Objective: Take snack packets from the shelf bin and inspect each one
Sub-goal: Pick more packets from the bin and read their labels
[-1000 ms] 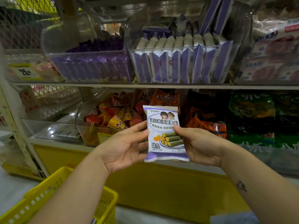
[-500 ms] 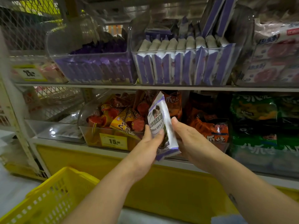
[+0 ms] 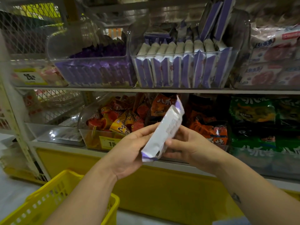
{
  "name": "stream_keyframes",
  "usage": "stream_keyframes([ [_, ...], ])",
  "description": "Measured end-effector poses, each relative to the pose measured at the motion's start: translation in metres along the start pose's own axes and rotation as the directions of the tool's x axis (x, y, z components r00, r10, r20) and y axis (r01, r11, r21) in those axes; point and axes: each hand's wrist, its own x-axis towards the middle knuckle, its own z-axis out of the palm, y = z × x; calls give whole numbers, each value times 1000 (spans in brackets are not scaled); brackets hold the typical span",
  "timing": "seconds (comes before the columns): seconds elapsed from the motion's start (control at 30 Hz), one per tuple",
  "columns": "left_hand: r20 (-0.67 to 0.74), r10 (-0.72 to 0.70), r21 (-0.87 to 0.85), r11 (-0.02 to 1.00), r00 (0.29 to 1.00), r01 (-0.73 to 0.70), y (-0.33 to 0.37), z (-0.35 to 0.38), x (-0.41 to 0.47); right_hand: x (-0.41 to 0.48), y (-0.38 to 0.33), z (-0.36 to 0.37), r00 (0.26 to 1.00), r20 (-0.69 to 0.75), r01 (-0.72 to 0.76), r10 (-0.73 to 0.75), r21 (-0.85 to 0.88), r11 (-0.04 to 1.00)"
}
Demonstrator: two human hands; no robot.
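Observation:
A white and purple snack packet (image 3: 164, 130) is tilted in front of the lower shelf, its pale back side facing me. My left hand (image 3: 129, 150) holds its lower left edge with thumb on top. My right hand (image 3: 190, 146) grips it from the right, fingers curled behind the packet. On the upper shelf stands the clear shelf bin (image 3: 183, 69), packed with several upright packets of the same white and purple kind.
A second clear bin (image 3: 95, 70) of dark purple packets sits left of the first. Below are bins of red and orange snacks (image 3: 116, 120) and green bags (image 3: 256, 120). A yellow basket (image 3: 53, 203) stands at lower left, against the yellow shelf base.
The packet has been turned from front-facing, through edge-on, to showing its plain back. Both hands rose slightly and moved closer together around it.

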Motion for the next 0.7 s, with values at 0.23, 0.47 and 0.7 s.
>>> stream_keyframes([
  [0.23, 94, 46, 390, 917, 995, -80, 17, -9, -13, -1, 4, 12, 969, -98, 164, -229, -437, 884],
  [0.47, -131, 409, 452, 835, 903, -312, 2, -4, 1, 4, 10, 24, 857, -257, 151, -447, -704, 694],
  [0.7, -112, 241, 108, 967, 964, -230, 3, -2, 1, 3, 12, 37, 663, -146, 117, -734, -948, 295],
])
